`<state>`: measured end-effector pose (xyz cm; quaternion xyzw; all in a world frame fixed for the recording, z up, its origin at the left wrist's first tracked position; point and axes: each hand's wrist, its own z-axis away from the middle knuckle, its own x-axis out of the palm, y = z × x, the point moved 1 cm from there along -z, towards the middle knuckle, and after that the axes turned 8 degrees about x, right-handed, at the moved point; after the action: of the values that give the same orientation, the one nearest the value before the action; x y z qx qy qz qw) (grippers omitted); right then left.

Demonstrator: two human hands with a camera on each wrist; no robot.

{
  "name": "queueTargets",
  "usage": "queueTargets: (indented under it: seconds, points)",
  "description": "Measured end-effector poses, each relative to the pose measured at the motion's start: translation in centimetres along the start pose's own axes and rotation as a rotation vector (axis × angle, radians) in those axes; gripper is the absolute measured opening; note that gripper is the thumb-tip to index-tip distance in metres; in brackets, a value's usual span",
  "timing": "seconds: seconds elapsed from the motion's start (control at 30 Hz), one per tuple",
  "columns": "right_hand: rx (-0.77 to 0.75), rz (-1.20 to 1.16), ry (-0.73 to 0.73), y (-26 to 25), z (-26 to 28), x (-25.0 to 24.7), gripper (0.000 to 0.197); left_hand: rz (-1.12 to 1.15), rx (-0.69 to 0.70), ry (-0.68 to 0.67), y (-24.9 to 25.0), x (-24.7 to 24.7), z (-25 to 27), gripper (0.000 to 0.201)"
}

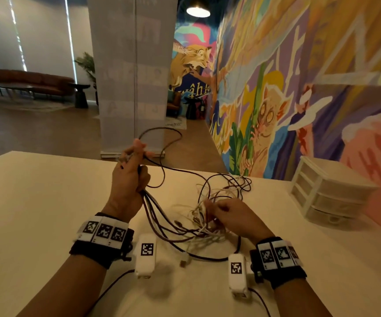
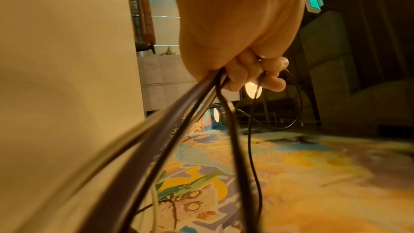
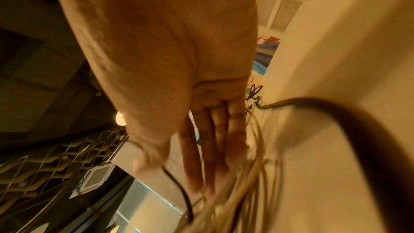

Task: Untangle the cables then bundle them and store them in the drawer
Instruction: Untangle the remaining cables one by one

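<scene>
Raised above the table [image 1: 36,202], my left hand [image 1: 128,179] grips a bunch of dark cables [image 1: 150,209] in its fist. One dark loop [image 1: 168,133] arcs up past the table's far edge. In the left wrist view the curled fingers [image 2: 253,73] close round the dark strands [image 2: 156,148] that hang below. My right hand [image 1: 230,216] lies low in the tangle of thin white cables [image 1: 221,194] at the middle of the table. In the right wrist view its fingers [image 3: 201,157] are straight, with white strands [image 3: 253,174] beside them and a dark cable [image 3: 179,183] by the thumb.
A small white drawer unit [image 1: 331,191] with its drawers closed stands at the table's right edge, against the painted wall. A loose plug [image 1: 183,261] lies near the front of the tangle. Bare tabletop spreads to the left and front.
</scene>
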<state>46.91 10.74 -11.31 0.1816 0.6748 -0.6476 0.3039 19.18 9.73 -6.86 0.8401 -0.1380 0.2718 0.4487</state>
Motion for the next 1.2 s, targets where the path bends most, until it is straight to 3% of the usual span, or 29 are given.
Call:
queueTargets:
  seconds: [0.13,0.23,0.3,0.4,0.53,0.6,0.7,0.77,0.87,0.97,1.03,1.1,1.2]
  points:
    - [-0.035,0.071,-0.155,0.2,0.2,0.0,0.027,0.084,0.023,0.056,0.7,-1.0,-0.8,0.023]
    - [-0.060,0.132,-0.148,0.1,0.2,0.1,0.015,0.070,0.024,0.077,0.7,-1.1,-0.8,0.023]
    - [-0.111,-0.020,-0.022,-0.5,0.3,-0.2,0.007,0.065,0.026,0.098,0.7,-1.2,-0.9,0.023]
    - [-0.147,-0.381,0.327,-1.3,0.4,-1.4,0.007,0.069,0.044,0.133,0.9,-1.8,-1.0,0.022]
    - [-0.292,-0.287,0.601,-1.4,0.1,-2.7,0.022,0.052,0.057,0.181,1.2,-2.4,-1.2,0.022]
    - [-0.296,-0.343,0.550,-1.6,0.1,-2.9,0.027,0.038,0.055,0.197,1.2,-2.4,-1.2,0.023]
    - [-0.212,-0.419,0.271,-2.0,0.4,-2.0,0.030,-0.062,0.036,0.194,1.1,-2.0,-0.9,0.026]
    - [-0.167,-0.508,0.184,-2.1,0.6,-1.8,0.032,-0.174,-0.013,0.118,1.0,-1.5,-0.7,0.039]
    - [-0.127,-0.754,0.173,-2.1,0.5,-2.7,0.035,-0.353,-0.069,0.004,1.0,-0.3,-0.1,0.053]
    - [-0.129,-0.841,0.247,-1.8,0.5,-3.3,0.041,-0.559,0.137,-0.095,1.9,2.1,0.8,0.049]
    - [-0.148,-0.878,0.280,-1.9,0.7,-3.4,0.047,-0.658,0.229,-0.324,2.1,4.1,1.4,0.041]
    - [-0.148,-0.910,0.299,-2.0,0.9,-3.3,0.052,-0.785,0.202,-0.578,1.5,5.8,2.1,0.047]
    - [-0.153,-0.856,0.319,-2.1,1.4,-3.2,0.062,-0.905,0.201,-0.724,-0.5,7.2,3.1,0.058]
